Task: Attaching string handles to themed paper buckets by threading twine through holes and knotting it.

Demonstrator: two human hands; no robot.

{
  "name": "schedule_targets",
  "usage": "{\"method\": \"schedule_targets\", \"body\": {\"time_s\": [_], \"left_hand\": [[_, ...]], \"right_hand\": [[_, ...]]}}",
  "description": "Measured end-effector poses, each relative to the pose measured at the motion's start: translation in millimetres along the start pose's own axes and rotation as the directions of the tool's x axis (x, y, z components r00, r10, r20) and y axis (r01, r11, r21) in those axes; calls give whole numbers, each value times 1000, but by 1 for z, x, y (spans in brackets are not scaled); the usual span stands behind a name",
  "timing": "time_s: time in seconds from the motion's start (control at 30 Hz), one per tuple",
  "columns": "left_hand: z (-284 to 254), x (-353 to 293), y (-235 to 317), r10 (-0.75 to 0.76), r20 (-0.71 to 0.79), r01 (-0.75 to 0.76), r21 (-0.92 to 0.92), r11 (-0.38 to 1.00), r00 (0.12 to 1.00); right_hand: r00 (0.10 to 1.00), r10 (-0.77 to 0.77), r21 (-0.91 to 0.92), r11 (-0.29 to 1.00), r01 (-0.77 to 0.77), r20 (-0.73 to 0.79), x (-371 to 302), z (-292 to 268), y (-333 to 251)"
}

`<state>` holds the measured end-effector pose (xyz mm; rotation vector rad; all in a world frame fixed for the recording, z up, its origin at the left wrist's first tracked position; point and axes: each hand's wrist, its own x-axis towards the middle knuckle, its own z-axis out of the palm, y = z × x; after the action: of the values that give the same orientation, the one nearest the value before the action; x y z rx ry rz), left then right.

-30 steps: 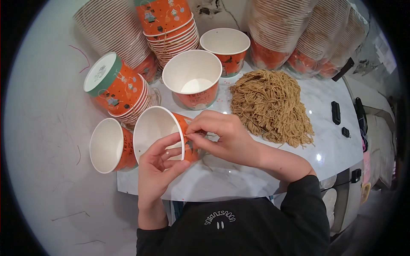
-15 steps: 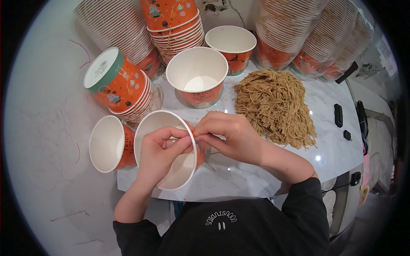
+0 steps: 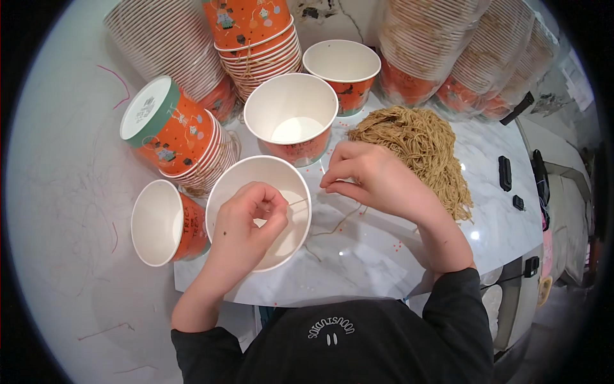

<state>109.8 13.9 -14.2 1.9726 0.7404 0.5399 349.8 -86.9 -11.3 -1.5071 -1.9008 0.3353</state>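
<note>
A white-lined paper tub stands near the front of the table, its open mouth facing up toward me. Inside its mouth, my left hand pinches a thin piece of string that runs toward the right-hand wall. Just right of the rim hovers my right hand, fingertips pressed together and apart from the tub; whatever they hold is too small to make out. Below it, a loose tan cord lies curved on the tabletop beside the tub. A large heap of tan cords lies behind my right hand.
Two white-lined orange tubs stand behind; another tub is at left. An upside-down stack leans at the far left. Taller tub stacks line the back. Small black items lie on the marble tabletop at right.
My right hand has moved away from the tub's rim, up and to the right. The tub has turned more upright. String now shows at my left fingertips inside it.
</note>
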Motion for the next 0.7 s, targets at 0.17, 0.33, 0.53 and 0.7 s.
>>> {"method": "schedule_targets", "body": {"time_s": [0.17, 0.33, 0.53, 0.7], "left_hand": [[1, 0, 16, 212, -6, -205, 228, 952, 977], [-1, 10, 37, 484, -21, -397, 545, 739, 875], [-3, 24, 55, 284, 140, -301, 115, 947, 948], [-18, 35, 54, 288, 275, -388, 458, 800, 917]], "right_hand": [[965, 260, -61, 963, -263, -42, 2, -4, -19], [967, 45, 296, 955, 32, -250, 0, 17, -41], [955, 43, 329, 942, 59, -293, 1, 38, -27], [960, 261, 649, 749, -132, -105, 14, 22, -5]]}}
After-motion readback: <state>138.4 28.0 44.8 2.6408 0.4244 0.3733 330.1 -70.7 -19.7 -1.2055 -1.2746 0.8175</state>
